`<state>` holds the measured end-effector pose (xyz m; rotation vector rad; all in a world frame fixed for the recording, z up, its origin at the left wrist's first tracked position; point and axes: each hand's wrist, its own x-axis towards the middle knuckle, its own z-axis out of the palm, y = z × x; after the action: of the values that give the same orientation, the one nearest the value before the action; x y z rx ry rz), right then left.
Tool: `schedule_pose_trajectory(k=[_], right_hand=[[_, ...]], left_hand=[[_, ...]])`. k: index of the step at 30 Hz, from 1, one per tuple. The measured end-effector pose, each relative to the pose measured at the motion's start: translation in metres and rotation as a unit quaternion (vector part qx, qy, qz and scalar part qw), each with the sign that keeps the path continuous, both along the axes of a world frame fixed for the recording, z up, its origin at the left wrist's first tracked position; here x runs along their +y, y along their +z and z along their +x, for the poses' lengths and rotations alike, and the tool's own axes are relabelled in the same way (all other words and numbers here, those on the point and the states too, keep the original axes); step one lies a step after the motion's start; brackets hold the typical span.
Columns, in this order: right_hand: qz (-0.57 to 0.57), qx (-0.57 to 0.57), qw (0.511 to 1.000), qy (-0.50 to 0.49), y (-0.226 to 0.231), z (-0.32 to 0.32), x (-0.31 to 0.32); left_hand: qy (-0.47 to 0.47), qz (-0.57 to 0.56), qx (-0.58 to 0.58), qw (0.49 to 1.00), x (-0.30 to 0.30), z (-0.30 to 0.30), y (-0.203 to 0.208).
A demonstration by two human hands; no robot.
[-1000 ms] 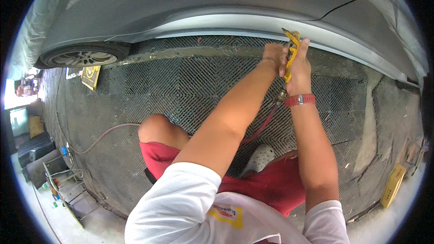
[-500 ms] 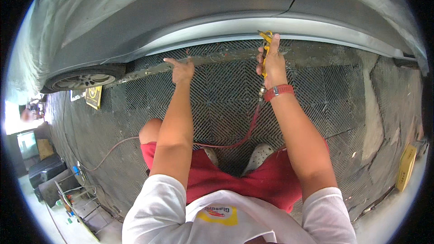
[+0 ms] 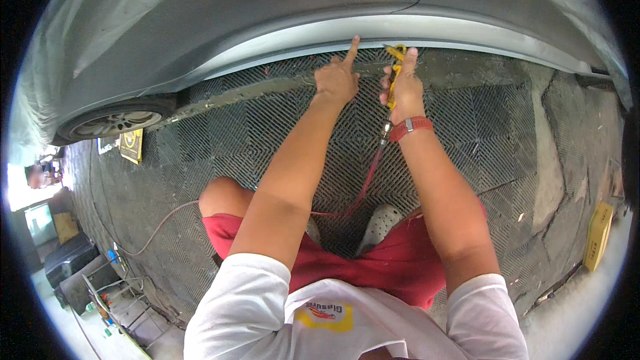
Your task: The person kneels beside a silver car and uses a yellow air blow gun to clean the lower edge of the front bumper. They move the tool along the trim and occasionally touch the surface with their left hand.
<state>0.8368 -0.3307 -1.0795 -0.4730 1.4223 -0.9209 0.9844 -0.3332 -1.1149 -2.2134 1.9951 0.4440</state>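
My right hand is wrapped round a yellow air blow gun, thumb up along its top. Its nozzle end is close to the lower edge of a grey car's side sill. From the gun's metal coupling a reddish air hose runs down past my knees. My left hand is empty, index finger stretched toward the sill and the other fingers loosely bent. That fingertip overlaps the sill in view; I cannot tell whether it touches.
Thin plastic sheeting drapes the car beyond the wheel. Ribbed dark matting covers the floor under me. A yellow box lies at the right, a yellow-black package near the wheel, and a metal rack at lower left.
My left hand has moved right, toward the blow gun, and up to the sill, its index finger now pointing forward. The right hand keeps its grip in nearly the same place.
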Motion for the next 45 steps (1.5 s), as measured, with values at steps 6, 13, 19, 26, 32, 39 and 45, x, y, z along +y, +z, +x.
schedule_pose_trajectory(k=[6,13,19,26,32,39,45], right_hand=[[-0.018,0.027,0.986,-0.162,-0.008,-0.033,-0.017],[0.013,-0.011,0.999,-0.035,-0.019,-0.023,-0.016],[0.038,-0.043,0.994,0.093,-0.01,0.004,-0.001],[0.032,-0.022,0.998,0.043,-0.007,-0.008,-0.001],[0.018,-0.016,1.0,-0.016,0.004,-0.03,0.004],[-0.024,-0.028,0.998,-0.059,0.006,-0.052,0.005],[-0.013,-0.023,0.997,-0.075,0.011,-0.07,0.003]], left_hand=[[0.139,-0.005,0.048,0.989,0.026,0.037,-0.015],[0.203,0.057,0.113,0.971,0.06,0.065,-0.052],[0.174,0.05,0.14,0.973,0.041,0.043,-0.045],[0.191,-0.035,0.15,0.97,0.005,0.021,-0.059],[0.203,0.017,0.167,0.965,-0.032,-0.036,-0.061],[-0.057,0.157,0.291,0.942,-0.077,-0.107,-0.088],[-0.123,0.124,0.077,0.982,-0.076,-0.133,-0.053]])
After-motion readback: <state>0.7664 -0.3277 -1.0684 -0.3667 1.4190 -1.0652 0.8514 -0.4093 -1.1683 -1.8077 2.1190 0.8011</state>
